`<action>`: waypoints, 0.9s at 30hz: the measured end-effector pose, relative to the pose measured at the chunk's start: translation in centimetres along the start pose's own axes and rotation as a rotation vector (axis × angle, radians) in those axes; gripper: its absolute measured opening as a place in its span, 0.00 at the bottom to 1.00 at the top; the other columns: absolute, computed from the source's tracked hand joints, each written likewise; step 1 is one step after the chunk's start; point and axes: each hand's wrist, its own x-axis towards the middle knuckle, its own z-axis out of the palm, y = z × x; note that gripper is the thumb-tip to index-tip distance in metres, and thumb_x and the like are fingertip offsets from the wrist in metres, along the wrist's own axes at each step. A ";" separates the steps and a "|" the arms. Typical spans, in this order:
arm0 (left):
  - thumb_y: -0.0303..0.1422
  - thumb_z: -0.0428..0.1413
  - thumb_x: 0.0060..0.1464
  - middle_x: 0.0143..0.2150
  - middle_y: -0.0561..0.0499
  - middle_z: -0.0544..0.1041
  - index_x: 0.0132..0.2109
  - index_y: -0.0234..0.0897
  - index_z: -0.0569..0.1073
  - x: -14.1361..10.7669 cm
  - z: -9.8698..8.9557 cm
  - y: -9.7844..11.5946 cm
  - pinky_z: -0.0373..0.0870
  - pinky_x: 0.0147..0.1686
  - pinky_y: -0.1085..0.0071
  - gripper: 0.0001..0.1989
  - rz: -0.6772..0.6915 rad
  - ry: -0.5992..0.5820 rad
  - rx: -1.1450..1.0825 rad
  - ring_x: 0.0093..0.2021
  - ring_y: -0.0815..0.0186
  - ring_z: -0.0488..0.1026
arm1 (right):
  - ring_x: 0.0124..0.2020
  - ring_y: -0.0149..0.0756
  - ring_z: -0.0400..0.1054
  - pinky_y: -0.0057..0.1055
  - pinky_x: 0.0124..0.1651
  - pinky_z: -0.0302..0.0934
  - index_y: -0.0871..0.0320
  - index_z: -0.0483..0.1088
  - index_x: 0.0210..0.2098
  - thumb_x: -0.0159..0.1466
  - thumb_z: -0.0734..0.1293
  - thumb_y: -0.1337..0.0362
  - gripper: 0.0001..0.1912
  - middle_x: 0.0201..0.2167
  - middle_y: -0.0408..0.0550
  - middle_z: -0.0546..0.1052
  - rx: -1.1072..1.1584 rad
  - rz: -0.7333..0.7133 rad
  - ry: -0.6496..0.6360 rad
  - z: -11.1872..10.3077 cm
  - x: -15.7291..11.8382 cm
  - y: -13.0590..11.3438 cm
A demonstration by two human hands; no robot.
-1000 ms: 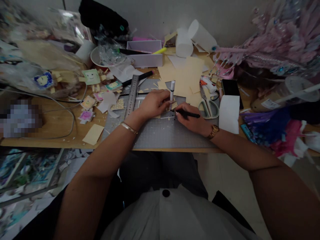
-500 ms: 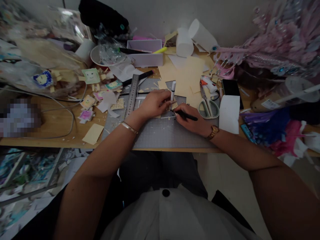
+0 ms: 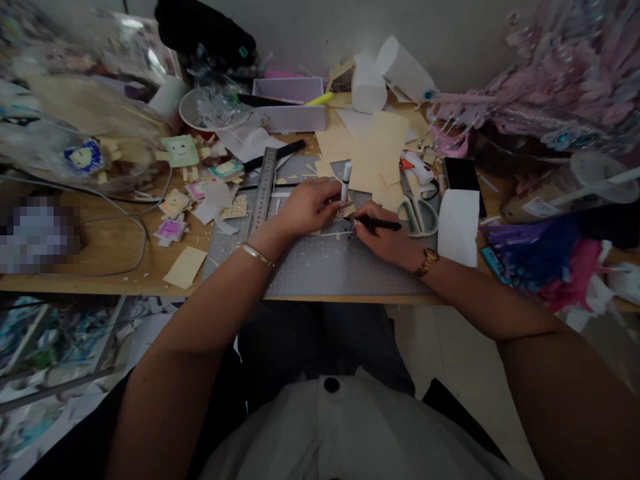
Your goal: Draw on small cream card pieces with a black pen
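Over the grey cutting mat point(image 3: 310, 267), my right hand point(image 3: 385, 240) is closed round a slim black pen point(image 3: 383, 223). Its tip points left, close to my left fingertips. My left hand point(image 3: 310, 205) is curled, with a white pen point(image 3: 346, 179) standing nearly upright at its fingers. A small piece of cream paper point(image 3: 349, 208) shows by the left fingertips, partly hidden. Left of that hand, a metal ruler point(image 3: 263, 190) lies slanted on the mat. Grey-handled scissors point(image 3: 419, 212) lie just beyond my right hand.
Cream card sheets point(image 3: 377, 143) lie behind the hands, near a lilac box point(image 3: 295, 119). Small drawn paper figures point(image 3: 181, 152) and a cable point(image 3: 145, 233) are at the left. A phone point(image 3: 461, 175), white paper point(image 3: 457, 227) and a lidded cup point(image 3: 555, 193) stand to the right.
My right hand has shifted slightly right with the black pen, its tip now a little farther from my left fingers. My left hand stays almost still.
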 end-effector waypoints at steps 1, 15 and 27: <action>0.43 0.49 0.65 0.32 0.45 0.73 0.33 0.40 0.66 0.0 0.0 0.0 0.63 0.36 0.62 0.15 0.001 0.001 0.000 0.34 0.59 0.69 | 0.31 0.36 0.66 0.34 0.39 0.63 0.54 0.66 0.39 0.67 0.63 0.65 0.01 0.30 0.43 0.72 -0.002 0.006 0.002 0.0 0.0 0.0; 0.46 0.47 0.67 0.31 0.47 0.73 0.34 0.39 0.67 -0.1 0.0 -0.1 0.63 0.36 0.64 0.18 0.019 0.008 -0.015 0.34 0.60 0.69 | 0.36 0.39 0.68 0.37 0.43 0.63 0.54 0.66 0.37 0.68 0.63 0.62 0.03 0.33 0.46 0.74 0.071 0.126 0.023 0.0 0.5 0.5; 0.45 0.47 0.67 0.33 0.46 0.74 0.36 0.38 0.70 -0.2 -0.1 -0.1 0.63 0.38 0.64 0.18 0.016 -0.011 -0.012 0.36 0.60 0.71 | 0.39 0.41 0.71 0.39 0.46 0.64 0.54 0.66 0.39 0.70 0.62 0.60 0.05 0.36 0.47 0.75 0.116 0.151 0.036 0.2 0.5 0.8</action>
